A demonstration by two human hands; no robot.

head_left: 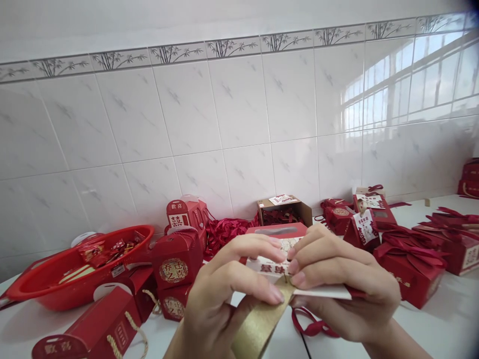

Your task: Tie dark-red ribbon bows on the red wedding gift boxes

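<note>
My left hand is closed, pinching a gold strip between thumb and fingers near the strip's upper end. A small metal pin stands at that end of the strip, close to my right fingertips. My right hand is closed on a red-and-white printed gift box, with its fingers on top and its thumb below. A white edge of the box shows under the right fingers. Much of the box is hidden behind both hands. Below my right hand lies a dark red ribbon loop.
At left, a red plastic basin holds wrapped sweets. Stacked red gift boxes and a box with rope handles stand nearby. Behind are heaped red ribbon and a cardboard box. Ribboned boxes stand right. A tiled wall backs the table.
</note>
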